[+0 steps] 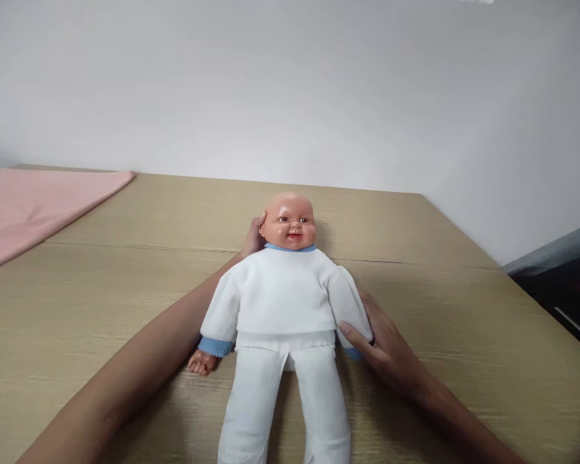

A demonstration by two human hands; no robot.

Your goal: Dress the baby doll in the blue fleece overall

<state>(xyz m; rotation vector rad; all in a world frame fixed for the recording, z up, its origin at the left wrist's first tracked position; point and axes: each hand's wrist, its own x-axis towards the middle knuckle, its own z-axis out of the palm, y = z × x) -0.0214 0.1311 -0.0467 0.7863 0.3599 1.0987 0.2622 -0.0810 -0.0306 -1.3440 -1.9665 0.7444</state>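
Note:
A baby doll [283, 303] in a white top with blue cuffs and white trousers lies on its back in the middle of the wooden table [101, 296], head away from me. My left hand [252, 237] cups the side and back of the doll's head; most of its fingers are hidden behind the head. My right hand [379, 341] rests against the doll's sleeve and hip on the right, thumb on the blue cuff, fingers curled around the arm.
A pink cloth [33, 203] lies spread on the table's far left corner. A plain white wall [290, 84] rises behind the table. The table's right edge drops off to a dark surface [565, 283].

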